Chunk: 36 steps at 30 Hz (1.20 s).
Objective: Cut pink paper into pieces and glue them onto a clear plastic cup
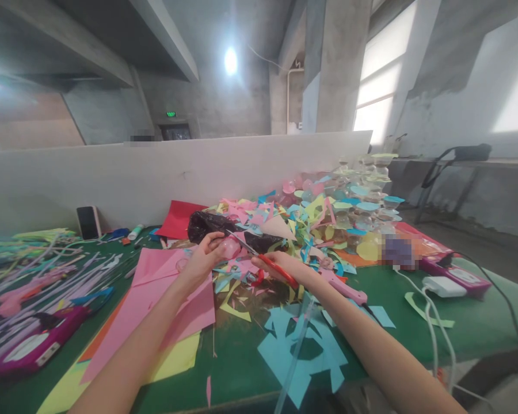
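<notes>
My left hand is closed on a small rounded pink piece, which looks like a clear plastic cup with pink paper on it. In my right hand is a pair of red-handled scissors, their blades pointing up and left beside the pink piece. Whether the blades touch it I cannot tell. Pink paper scraps lie under both hands. A black plastic bag sits just behind my left fingers. Pink paper sheets are spread beneath my left forearm.
Several cups with paper discs are piled at the back right. Cut blue paper and a pink glue gun lie near my right forearm. At left are a phone, thin strips and a purple box. White cables hang at right.
</notes>
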Each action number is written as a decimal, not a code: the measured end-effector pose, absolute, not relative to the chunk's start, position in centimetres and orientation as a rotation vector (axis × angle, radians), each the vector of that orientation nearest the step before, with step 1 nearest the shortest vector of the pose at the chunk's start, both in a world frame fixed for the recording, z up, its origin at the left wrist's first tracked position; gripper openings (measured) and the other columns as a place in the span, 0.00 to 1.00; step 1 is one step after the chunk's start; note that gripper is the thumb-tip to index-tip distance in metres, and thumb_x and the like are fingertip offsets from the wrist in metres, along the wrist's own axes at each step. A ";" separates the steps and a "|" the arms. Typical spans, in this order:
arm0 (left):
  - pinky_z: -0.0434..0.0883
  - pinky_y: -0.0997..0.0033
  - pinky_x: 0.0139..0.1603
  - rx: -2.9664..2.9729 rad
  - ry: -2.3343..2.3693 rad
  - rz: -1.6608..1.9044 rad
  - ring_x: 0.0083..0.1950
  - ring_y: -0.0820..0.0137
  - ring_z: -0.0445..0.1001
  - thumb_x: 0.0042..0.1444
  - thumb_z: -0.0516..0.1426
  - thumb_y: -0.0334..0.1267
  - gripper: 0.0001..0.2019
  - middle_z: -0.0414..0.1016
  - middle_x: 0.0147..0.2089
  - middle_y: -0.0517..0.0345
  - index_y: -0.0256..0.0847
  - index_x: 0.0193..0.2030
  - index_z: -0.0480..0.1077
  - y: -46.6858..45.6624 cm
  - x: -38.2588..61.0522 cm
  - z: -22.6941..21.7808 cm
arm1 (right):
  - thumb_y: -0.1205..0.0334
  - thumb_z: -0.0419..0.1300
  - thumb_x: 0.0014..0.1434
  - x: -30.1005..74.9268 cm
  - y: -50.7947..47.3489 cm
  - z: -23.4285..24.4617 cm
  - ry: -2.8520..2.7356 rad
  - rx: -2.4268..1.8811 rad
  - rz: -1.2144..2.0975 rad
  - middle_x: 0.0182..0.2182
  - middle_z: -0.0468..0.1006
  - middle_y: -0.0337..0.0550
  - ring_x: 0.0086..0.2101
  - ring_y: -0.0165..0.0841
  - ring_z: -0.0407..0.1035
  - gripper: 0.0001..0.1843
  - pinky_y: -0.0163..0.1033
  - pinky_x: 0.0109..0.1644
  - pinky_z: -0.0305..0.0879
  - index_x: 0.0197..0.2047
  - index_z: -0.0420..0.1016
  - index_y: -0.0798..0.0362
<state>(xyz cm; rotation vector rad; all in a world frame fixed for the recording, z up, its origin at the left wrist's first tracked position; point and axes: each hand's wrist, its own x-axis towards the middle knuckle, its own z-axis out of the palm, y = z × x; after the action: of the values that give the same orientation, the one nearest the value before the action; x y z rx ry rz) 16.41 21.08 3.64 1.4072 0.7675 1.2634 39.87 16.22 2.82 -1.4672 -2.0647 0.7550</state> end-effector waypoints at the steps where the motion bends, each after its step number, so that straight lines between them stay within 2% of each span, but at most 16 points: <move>1: 0.73 0.73 0.36 1.378 0.761 1.264 0.37 0.72 0.75 0.45 0.66 0.43 0.25 0.72 0.41 0.58 0.41 0.48 0.65 21.0 16.5 3.7 | 0.32 0.49 0.55 39.9 16.3 2.8 -2.055 -1.473 0.746 0.21 0.67 0.36 0.23 0.29 0.60 0.30 0.33 0.27 0.53 0.26 0.66 0.52; 4: 0.75 0.65 0.41 1.287 0.736 1.296 0.40 0.67 0.77 0.45 0.66 0.43 0.24 0.73 0.44 0.55 0.41 0.48 0.64 21.0 16.9 3.7 | 0.32 0.50 0.54 39.8 16.3 2.8 -2.023 -1.487 0.739 0.20 0.65 0.36 0.23 0.29 0.59 0.30 0.33 0.26 0.53 0.24 0.65 0.52; 7: 0.76 0.62 0.41 1.227 0.728 1.335 0.40 0.65 0.78 0.44 0.66 0.42 0.25 0.74 0.42 0.55 0.41 0.47 0.62 20.9 17.2 3.7 | 0.31 0.51 0.53 39.8 16.2 2.8 -1.994 -1.505 0.779 0.19 0.65 0.36 0.21 0.28 0.59 0.30 0.33 0.25 0.53 0.24 0.65 0.52; 16: 0.75 0.68 0.38 1.168 0.756 1.385 0.35 0.69 0.77 0.40 0.68 0.42 0.26 0.75 0.35 0.58 0.40 0.44 0.63 20.7 17.5 4.0 | 0.29 0.50 0.53 40.0 15.9 3.0 -1.989 -1.534 0.801 0.18 0.65 0.35 0.20 0.29 0.61 0.31 0.33 0.24 0.53 0.26 0.66 0.52; 27: 0.72 0.71 0.34 1.430 0.862 1.263 0.35 0.69 0.76 0.41 0.67 0.45 0.27 0.73 0.39 0.57 0.41 0.47 0.63 20.5 16.2 4.5 | 0.29 0.47 0.55 40.0 15.6 3.1 -2.143 -1.406 0.766 0.25 0.72 0.38 0.25 0.30 0.64 0.33 0.33 0.28 0.56 0.31 0.67 0.53; 36: 0.71 0.74 0.31 1.492 0.853 1.247 0.34 0.70 0.75 0.44 0.66 0.45 0.27 0.73 0.40 0.56 0.41 0.49 0.63 20.9 15.8 4.1 | 0.26 0.49 0.52 40.1 15.9 2.9 -2.063 -1.491 0.768 0.20 0.68 0.37 0.22 0.30 0.62 0.35 0.33 0.24 0.54 0.26 0.69 0.53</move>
<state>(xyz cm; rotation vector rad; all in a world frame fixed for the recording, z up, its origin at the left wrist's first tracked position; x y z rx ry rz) 15.82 20.93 4.06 1.4920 0.8525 1.2468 40.10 15.90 2.88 -1.4908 -2.0625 0.7677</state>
